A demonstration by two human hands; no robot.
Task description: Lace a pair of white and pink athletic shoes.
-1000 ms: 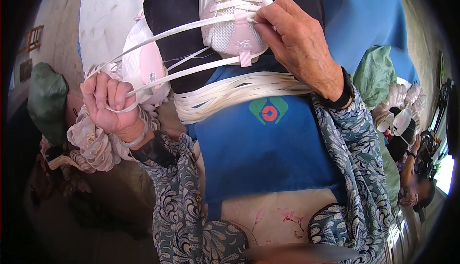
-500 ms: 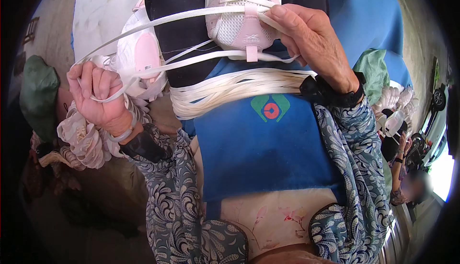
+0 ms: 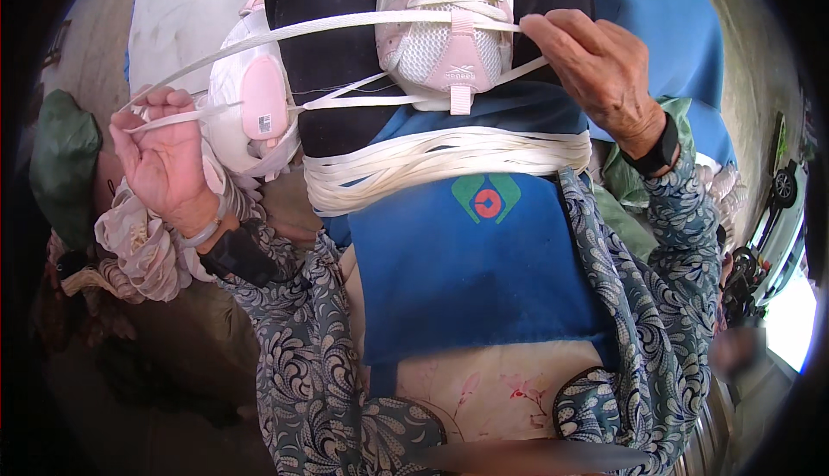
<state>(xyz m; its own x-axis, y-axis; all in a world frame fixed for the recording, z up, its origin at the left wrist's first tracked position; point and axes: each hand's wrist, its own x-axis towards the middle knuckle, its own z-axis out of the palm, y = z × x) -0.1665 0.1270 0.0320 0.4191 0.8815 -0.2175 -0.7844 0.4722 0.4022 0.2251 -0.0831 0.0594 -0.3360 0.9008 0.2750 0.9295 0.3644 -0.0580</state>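
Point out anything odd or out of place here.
The white straps are wound around the blue apron over the legs, with strands looped around a pink-and-white shoe, stretched between both hands.

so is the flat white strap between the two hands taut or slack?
Taut. The flat white strap runs in a clean, sag-free line from the left hand across the pink-and-white sneaker to the right hand.

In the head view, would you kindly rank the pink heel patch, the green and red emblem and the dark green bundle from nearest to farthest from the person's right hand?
From the right hand:
1. Green and red emblem, just below and left of it on the blue cloth.
2. Pink heel patch, across the bundle, near the left hand.
3. Dark green bundle, at the far left edge.
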